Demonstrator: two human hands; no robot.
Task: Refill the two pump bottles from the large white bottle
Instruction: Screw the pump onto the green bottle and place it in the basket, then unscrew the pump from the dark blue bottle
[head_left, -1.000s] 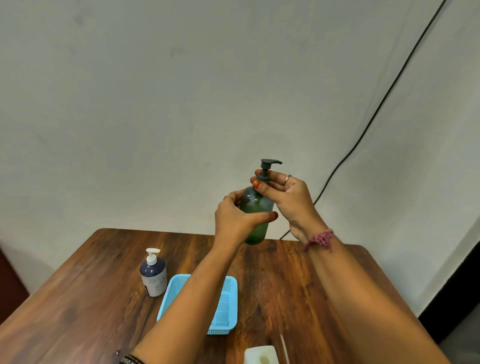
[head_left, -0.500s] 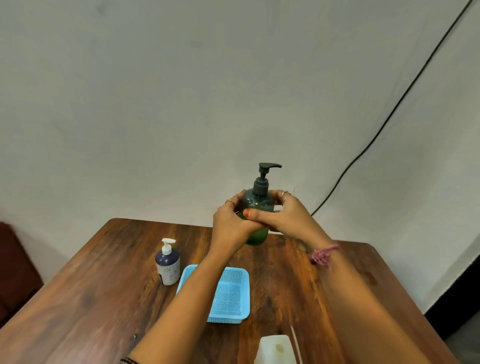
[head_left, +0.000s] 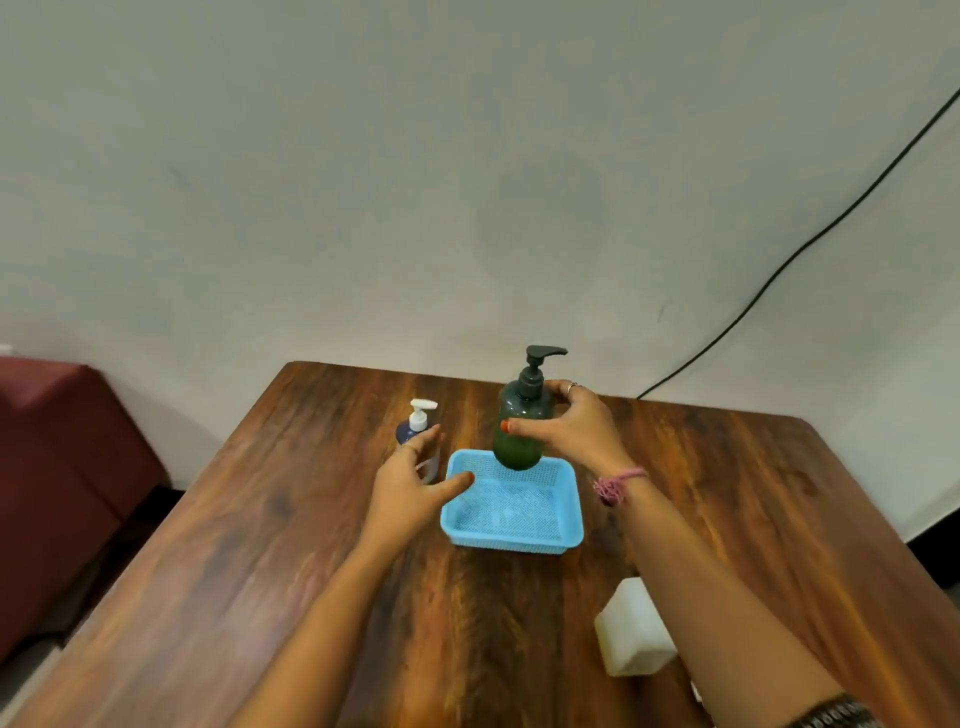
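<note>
My right hand (head_left: 574, 428) grips the green pump bottle (head_left: 519, 434) around its body and holds it upright over the far edge of the blue basket (head_left: 511, 538). The bottle has a dark pump head. My left hand (head_left: 415, 486) is open, fingers spread, just in front of the small dark blue pump bottle (head_left: 410, 431) with a white pump, which stands on the table left of the basket. The large white bottle (head_left: 631, 631) stands near the table's front edge, partly hidden behind my right forearm.
The wooden table (head_left: 260, 571) ends at a grey wall. A black cable (head_left: 779, 270) runs down the wall at the right. A dark red seat (head_left: 57, 467) stands left of the table.
My left hand has let go of the green bottle and moved left toward the small blue bottle. My right hand has lowered the green bottle over the basket. The view has tilted down.
</note>
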